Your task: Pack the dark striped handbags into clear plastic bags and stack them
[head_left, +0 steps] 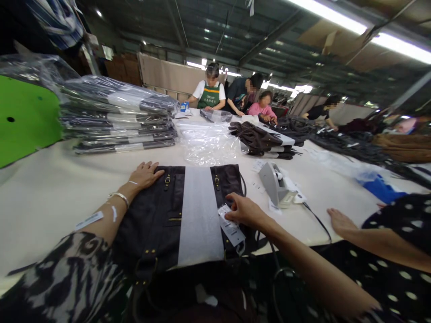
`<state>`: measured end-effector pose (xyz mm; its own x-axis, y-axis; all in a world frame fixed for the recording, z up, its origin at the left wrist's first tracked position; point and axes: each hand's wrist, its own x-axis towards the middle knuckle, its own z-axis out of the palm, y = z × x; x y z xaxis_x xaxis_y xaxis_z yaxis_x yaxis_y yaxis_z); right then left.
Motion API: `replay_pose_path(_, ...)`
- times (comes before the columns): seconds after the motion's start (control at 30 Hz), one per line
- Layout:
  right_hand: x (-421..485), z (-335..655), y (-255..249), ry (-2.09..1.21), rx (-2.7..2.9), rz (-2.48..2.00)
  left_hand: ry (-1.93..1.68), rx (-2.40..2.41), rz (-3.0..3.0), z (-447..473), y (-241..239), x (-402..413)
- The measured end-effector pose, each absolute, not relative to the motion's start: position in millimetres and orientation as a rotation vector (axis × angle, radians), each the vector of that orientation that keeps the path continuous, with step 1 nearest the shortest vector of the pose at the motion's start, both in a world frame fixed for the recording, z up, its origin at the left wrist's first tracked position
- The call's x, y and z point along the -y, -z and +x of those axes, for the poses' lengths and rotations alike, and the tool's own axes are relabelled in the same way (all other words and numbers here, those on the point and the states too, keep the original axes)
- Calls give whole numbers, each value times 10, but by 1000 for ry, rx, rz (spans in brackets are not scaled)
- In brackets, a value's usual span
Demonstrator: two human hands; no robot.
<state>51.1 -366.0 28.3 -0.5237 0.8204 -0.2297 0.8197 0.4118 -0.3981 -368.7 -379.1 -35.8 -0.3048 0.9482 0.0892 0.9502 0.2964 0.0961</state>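
Note:
A dark brown leather bag (155,215) lies flat on the cream table (50,193) in front of me, wrapped across its middle by a band of white foam sheet (199,211). My left hand (145,174) rests flat with fingers spread on the bag's far left corner. My right hand (244,211) pinches a white printed hang tag (231,229) at the bag's right side.
A stack of bagged goods (117,114) stands far left beside a green panel (23,119). Clear plastic bags (207,139), dark bags (254,137) and a grey tagging device (278,184) with cable lie beyond. A neighbour's hand (341,222) rests at right. Several people work at the far end.

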Motion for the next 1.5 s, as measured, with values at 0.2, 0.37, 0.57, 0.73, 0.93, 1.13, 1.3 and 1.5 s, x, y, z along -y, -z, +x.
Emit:
replay_pose_path(0.2,3533,623,-468,-1322,2105,-1523,339,2457,-1806,-3774,523,3723)
replay_pose_path(0.37,3761,805,-732,-1620,1952,-1437,394,2511,-1752,-3740,544,3736)
replay_pose_path(0.57,4056,679,-616,-1591,2053,-1628,430,2555,-1729,-3655,450,3818)
replay_pose_path(0.73,4078,577,-750,-1355,2200,-1612,501,2557,-1708,-3581,381,3911)
replay_pose_path(0.93,3929,546,-788,-750,2108,-1445,545,2546,-1690,-3557,372,3950)
replay_pose_path(1.13,3881,725,-761,-1102,1920,-1267,554,2544,-1694,-3561,362,3944)
replay_pose_path(1.3,4386,714,-1143,-1004,2744,-884,555,2552,-1695,-3556,376,3930)
replay_pose_path(1.5,4942,495,-826,-118,3417,-4,548,2578,-1705,-3562,369,3912)
